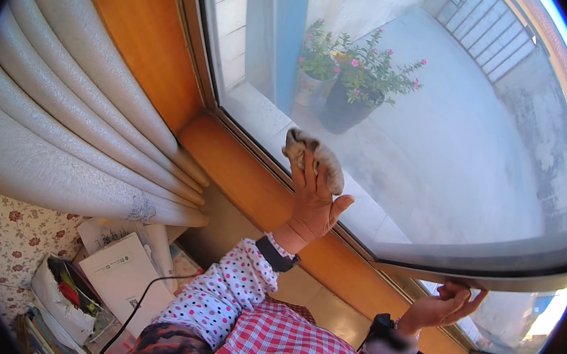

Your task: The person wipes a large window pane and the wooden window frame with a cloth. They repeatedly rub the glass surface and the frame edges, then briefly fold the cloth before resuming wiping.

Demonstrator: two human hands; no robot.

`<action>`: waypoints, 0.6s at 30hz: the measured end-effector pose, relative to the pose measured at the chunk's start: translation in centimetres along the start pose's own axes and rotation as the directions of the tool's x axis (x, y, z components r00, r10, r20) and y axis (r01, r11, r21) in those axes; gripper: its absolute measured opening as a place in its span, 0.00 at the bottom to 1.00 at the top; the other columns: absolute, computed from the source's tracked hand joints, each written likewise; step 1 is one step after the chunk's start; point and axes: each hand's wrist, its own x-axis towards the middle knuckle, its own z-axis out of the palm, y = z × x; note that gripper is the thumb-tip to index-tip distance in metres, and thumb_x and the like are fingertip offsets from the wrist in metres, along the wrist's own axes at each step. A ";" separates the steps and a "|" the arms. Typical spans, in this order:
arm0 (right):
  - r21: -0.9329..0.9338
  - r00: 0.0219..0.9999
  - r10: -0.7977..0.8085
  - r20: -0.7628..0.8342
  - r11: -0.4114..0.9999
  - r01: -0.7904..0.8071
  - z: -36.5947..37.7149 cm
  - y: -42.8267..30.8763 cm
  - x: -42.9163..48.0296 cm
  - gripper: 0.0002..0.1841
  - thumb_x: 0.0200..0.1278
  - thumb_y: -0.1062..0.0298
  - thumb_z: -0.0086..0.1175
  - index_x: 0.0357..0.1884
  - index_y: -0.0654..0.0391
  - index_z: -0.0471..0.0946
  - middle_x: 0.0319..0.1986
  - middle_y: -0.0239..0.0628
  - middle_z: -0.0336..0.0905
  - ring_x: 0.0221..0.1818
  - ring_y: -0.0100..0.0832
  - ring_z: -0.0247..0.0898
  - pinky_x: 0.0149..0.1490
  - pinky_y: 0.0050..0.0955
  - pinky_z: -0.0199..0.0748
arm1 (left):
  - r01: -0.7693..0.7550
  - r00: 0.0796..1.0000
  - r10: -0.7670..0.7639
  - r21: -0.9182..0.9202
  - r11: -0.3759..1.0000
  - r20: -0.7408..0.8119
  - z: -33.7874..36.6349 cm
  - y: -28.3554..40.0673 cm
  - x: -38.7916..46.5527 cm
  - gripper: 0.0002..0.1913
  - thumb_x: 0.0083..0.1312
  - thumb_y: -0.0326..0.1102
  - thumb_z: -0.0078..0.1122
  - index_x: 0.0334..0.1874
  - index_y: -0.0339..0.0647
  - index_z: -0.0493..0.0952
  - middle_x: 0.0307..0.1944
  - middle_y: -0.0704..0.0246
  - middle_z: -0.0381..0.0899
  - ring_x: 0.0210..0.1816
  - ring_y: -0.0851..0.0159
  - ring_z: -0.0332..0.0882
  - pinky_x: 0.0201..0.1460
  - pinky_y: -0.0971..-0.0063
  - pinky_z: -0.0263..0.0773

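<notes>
My left hand (314,200), fingers spread and thumb held out to the side, presses a crumpled grey-beige cloth (328,168) against the lower part of a window pane (449,157). The cloth lies under the fingers, close to the orange-brown wooden sill (242,178). Farther right, my right hand (437,307) is raised with bent fingers at the edge of the window's sash frame (488,278). Its fingertips touch or nearly touch that edge; whether they grip it is unclear. Both wrists wear dark bands over polka-dotted sleeves.
A pale curtain (88,127) hangs at the left. Below it are papers, a white booklet (125,279) and a torn box (67,294). A black cable (135,311) runs past my left sleeve. Through the glass appear potted pink-flowered plants (359,82) and a metal gate (487,33).
</notes>
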 end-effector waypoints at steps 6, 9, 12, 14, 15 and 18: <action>-0.029 1.000 0.017 -0.021 0.999 -0.018 1.0 -0.6 -0.3 0.31 0.77 0.60 0.44 0.74 0.69 0.60 0.22 0.24 0.63 0.26 0.20 0.57 0.32 0.19 0.53 | 0.243 0.956 -0.251 -0.068 0.968 -0.151 0.8 -5.5 -1.0 0.49 0.77 0.65 0.36 0.81 0.29 0.30 0.82 0.42 0.28 0.82 0.37 0.26 0.82 0.46 0.28; 0.008 0.998 0.041 -0.040 0.999 -0.041 1.3 -0.7 -0.3 0.30 0.75 0.60 0.46 0.74 0.66 0.61 0.24 0.26 0.66 0.27 0.19 0.58 0.33 0.19 0.56 | 0.343 0.916 -0.344 -0.042 0.938 -0.205 -1.8 -9.4 1.4 0.48 0.78 0.62 0.36 0.80 0.26 0.33 0.82 0.42 0.28 0.83 0.42 0.27 0.83 0.51 0.26; 0.044 0.995 0.085 -0.057 0.996 -0.083 1.3 -0.9 -0.5 0.30 0.72 0.60 0.50 0.73 0.61 0.65 0.26 0.27 0.71 0.27 0.19 0.59 0.32 0.20 0.57 | 0.366 0.881 -0.378 -0.095 0.926 -0.284 -3.7 -13.8 4.3 0.46 0.79 0.60 0.36 0.80 0.23 0.37 0.82 0.41 0.31 0.83 0.41 0.28 0.83 0.52 0.26; 0.014 0.996 0.076 -0.045 0.997 -0.075 1.3 -0.9 -0.5 0.31 0.74 0.59 0.48 0.73 0.65 0.61 0.25 0.27 0.69 0.27 0.20 0.58 0.33 0.20 0.57 | 0.368 0.863 -0.404 -0.169 0.914 -0.304 -4.0 -15.9 5.6 0.44 0.79 0.58 0.36 0.79 0.22 0.39 0.82 0.40 0.33 0.83 0.41 0.29 0.83 0.53 0.27; -0.014 0.997 0.066 -0.027 0.998 -0.066 1.2 -0.9 -0.5 0.32 0.76 0.59 0.46 0.74 0.68 0.58 0.24 0.27 0.68 0.27 0.21 0.58 0.34 0.21 0.57 | 0.362 0.851 -0.414 -0.211 0.908 -0.322 -4.0 -16.4 5.8 0.43 0.79 0.57 0.36 0.79 0.22 0.41 0.81 0.40 0.34 0.83 0.40 0.30 0.83 0.54 0.27; 0.001 0.998 0.056 -0.017 0.998 -0.056 1.0 -0.6 -0.4 0.31 0.77 0.58 0.45 0.74 0.67 0.59 0.23 0.27 0.67 0.26 0.20 0.56 0.35 0.21 0.57 | 0.337 0.853 -0.429 -0.315 0.887 -0.297 -3.6 -16.0 4.6 0.43 0.79 0.57 0.37 0.78 0.21 0.43 0.81 0.39 0.37 0.82 0.40 0.32 0.83 0.54 0.29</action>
